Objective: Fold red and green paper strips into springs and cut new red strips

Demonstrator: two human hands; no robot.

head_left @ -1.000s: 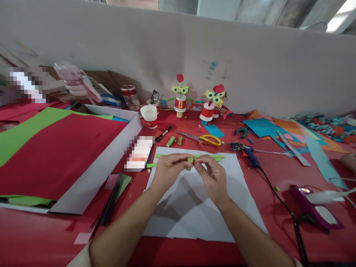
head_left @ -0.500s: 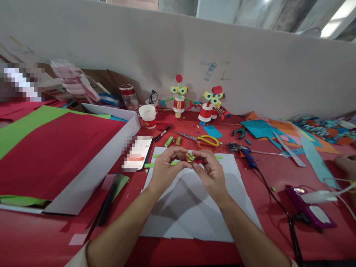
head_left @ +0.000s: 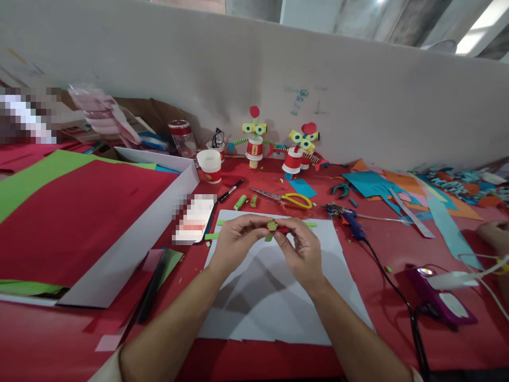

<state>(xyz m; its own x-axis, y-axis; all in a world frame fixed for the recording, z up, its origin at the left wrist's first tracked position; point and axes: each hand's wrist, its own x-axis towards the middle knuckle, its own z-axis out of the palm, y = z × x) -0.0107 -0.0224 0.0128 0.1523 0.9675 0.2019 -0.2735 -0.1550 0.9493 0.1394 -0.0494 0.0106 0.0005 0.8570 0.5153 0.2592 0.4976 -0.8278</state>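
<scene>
Between the fingertips of both hands is a small folded paper spring (head_left: 272,225) in green and red. My left hand (head_left: 237,237) pinches its left side, and my right hand (head_left: 299,243) grips the right side. A red strip end shows by the right fingers, and a green end hangs below the folds. Both hands are above a white paper sheet (head_left: 274,297). Green paper strips (head_left: 212,236) lie under and beside the left hand. Two more folded springs, one green (head_left: 240,202) and one darker (head_left: 253,200), rest just beyond the sheet.
Yellow-handled scissors (head_left: 296,200), a glue gun (head_left: 353,223) with its cord, and a phone (head_left: 196,217) surround the sheet. Paper-cup figures (head_left: 254,148) stand by the wall. A white box (head_left: 159,212) of coloured paper is at left. Another person's hand (head_left: 495,236) shows at right.
The folded paper between my fingers has tilted and looks flatter, and a green end now shows beneath it. Both hands stay in nearly the same place.
</scene>
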